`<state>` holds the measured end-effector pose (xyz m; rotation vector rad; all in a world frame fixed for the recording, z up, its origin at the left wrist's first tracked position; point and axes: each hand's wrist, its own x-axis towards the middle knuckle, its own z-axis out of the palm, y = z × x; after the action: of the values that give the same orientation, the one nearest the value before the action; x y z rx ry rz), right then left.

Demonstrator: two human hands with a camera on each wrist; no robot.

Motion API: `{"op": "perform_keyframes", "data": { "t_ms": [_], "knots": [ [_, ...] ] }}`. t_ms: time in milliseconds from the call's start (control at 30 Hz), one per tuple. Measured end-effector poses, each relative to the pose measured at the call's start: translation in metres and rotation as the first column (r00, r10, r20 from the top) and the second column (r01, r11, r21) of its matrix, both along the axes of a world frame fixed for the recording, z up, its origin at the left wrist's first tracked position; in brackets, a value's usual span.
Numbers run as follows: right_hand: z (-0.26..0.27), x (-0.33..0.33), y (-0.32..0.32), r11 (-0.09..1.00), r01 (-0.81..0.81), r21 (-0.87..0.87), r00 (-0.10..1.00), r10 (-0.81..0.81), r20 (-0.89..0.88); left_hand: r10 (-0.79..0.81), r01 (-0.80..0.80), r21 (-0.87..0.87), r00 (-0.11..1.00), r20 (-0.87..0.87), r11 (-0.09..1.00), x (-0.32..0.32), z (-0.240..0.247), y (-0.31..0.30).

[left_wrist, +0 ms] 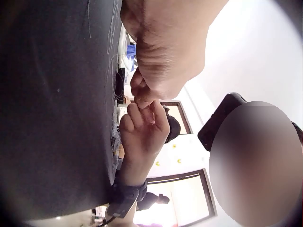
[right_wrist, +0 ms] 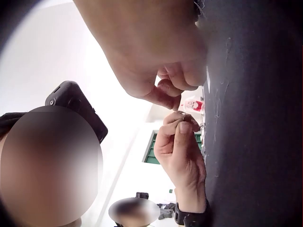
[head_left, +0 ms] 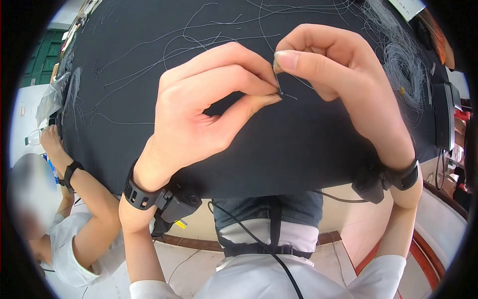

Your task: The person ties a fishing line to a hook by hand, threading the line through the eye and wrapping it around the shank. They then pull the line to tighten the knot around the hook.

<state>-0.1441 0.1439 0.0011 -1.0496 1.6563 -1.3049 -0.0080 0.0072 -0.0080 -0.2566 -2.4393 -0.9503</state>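
In the head view my left hand (head_left: 184,109) pinches a thin grey strand (head_left: 289,96) between thumb and fingertips, and a short end sticks out past them. Close by on the right, my right hand (head_left: 343,74) pinches the strand's upper part between thumb and forefinger, its other fingers curled in. A short taut stretch runs between both sets of fingertips. Both wrist views show the hands meeting tip to tip above the dark tabletop (head_left: 308,154); the strand is too fine to make out there.
Several loose strands (head_left: 149,47) lie across the far left of the table. A large tangled bundle of strands (head_left: 406,70) lies at the right. Another person's hand (head_left: 51,139) rests at the left table edge, near a clear plastic bottle (head_left: 33,138). A black device (head_left: 444,117) stands at the right edge.
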Motion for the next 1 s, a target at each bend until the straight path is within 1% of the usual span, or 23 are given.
{"op": "perform_keyframes", "data": {
  "t_ms": [133,233,333,433,533,633,667,767,800,900,1000],
  "knots": [
    [-0.003,-0.001,0.000,0.999,0.033,-0.013,0.999,-0.033,0.002,-0.012,0.012,0.016,1.000,0.010,1.000,0.001,0.001,0.000],
    [-0.007,-0.002,0.000,0.999,0.030,-0.012,0.999,-0.031,-0.041,-0.022,0.022,0.025,1.000,0.012,0.999,0.002,0.001,-0.001],
    [-0.014,-0.003,-0.003,0.997,0.010,-0.074,0.991,-0.019,-0.133,-0.021,0.020,0.046,1.000,0.012,0.999,0.002,0.000,-0.001],
    [-0.026,-0.006,-0.005,0.989,-0.050,-0.136,0.981,0.023,-0.192,-0.009,0.009,0.052,1.000,0.008,0.999,0.003,0.000,-0.002],
    [-0.021,-0.001,-0.004,0.998,-0.066,-0.023,0.985,0.062,-0.161,0.016,-0.016,0.073,1.000,0.004,0.997,0.004,0.000,-0.003],
    [-0.016,0.004,-0.002,0.993,-0.116,-0.003,0.980,0.114,-0.166,0.068,-0.068,0.081,0.998,0.002,0.994,0.005,-0.001,-0.004],
    [-0.015,0.005,-0.002,0.993,-0.121,0.008,0.974,0.121,-0.194,0.088,-0.088,0.080,0.996,0.001,0.993,0.005,-0.001,-0.005],
    [-0.010,0.010,0.001,0.988,-0.152,0.007,0.971,0.151,-0.184,0.166,-0.164,0.079,0.986,-0.017,0.983,0.004,-0.002,-0.005],
    [-0.007,0.011,0.002,0.988,-0.156,0.012,0.969,0.156,-0.192,0.186,-0.184,0.057,0.982,-0.023,0.981,0.003,-0.003,-0.005],
    [-0.002,0.010,0.005,0.985,-0.166,-0.053,0.949,0.144,-0.280,0.185,-0.187,-0.069,0.982,-0.044,0.980,0.002,0.000,-0.002],
    [0.004,0.007,0.006,0.984,-0.172,-0.042,0.968,0.161,-0.195,0.147,-0.157,-0.146,0.986,-0.078,0.977,-0.001,0.001,0.001]
  ]
}}
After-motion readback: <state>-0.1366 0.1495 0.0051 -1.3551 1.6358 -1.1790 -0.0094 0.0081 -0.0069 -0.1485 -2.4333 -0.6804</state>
